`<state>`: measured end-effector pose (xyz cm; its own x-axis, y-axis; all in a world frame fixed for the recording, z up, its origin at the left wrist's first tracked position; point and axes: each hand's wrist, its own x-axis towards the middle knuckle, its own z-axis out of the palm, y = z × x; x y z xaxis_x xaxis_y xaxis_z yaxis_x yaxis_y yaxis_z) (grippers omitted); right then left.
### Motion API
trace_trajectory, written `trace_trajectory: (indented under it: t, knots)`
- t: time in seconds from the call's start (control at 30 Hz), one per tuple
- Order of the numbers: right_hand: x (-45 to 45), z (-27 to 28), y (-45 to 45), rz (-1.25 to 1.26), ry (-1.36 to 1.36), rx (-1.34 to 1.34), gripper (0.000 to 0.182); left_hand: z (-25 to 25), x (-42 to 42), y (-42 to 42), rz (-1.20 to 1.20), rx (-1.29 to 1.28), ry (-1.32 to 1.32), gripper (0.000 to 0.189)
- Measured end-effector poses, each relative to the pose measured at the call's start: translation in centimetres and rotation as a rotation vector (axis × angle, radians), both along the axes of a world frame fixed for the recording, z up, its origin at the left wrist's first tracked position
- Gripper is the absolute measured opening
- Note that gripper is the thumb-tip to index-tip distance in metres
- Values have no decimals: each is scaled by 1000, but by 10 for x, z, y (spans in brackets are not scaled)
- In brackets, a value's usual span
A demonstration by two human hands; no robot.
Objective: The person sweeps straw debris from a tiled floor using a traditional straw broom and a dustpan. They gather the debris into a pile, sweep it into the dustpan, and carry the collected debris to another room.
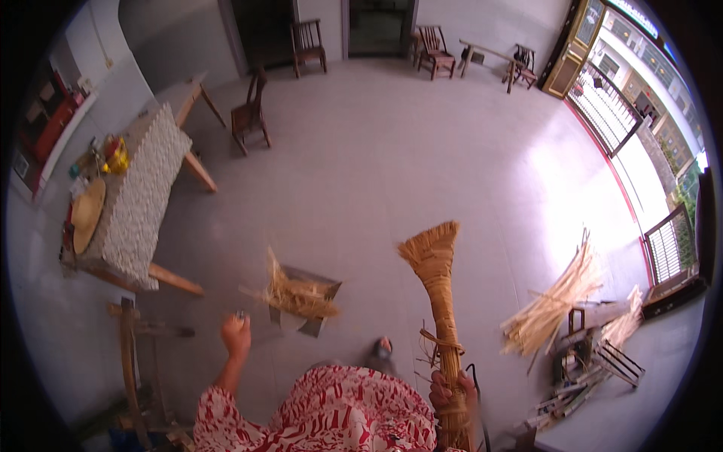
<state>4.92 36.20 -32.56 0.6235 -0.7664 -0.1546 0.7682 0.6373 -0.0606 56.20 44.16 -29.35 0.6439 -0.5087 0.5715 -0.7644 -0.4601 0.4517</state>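
Note:
My right hand grips the bound handle of a straw broom, whose fanned head points away from me above the floor. A loop of loose fibre circles the handle just beyond my fingers. On the left, my left hand is held out with its fingers curled in. Something small and shiny shows at its top; whether it is a ring or the end of a held thing is unclear. Past this hand is a grey dustpan-like sheet heaped with straw scraps, slightly blurred.
A wooden table with a straw hat and yellow container stands left, near a chair. Bundled stalks lie right, beside a jumble of wood pieces. A wooden frame stands lower left. One foot shows.

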Motion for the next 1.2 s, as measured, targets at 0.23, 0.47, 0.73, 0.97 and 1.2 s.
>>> trace_trajectory:
  t: [0.23,0.47,0.73,0.97,1.2]
  knots:
    - [31,-3,-101,106,-307,27,51,-41,34,19,265,-188,227,21]
    - [44,43,-216,170,81,-152,36,-40,17,-48,332,-256,295,19]
    - [33,44,-246,327,68,-95,37,-58,-9,-78,315,-32,132,24]
    - [39,76,-400,537,-12,-105,39,43,-39,-247,80,-385,391,27]
    - [82,113,-494,409,144,-152,33,92,-34,-371,38,-428,396,23]
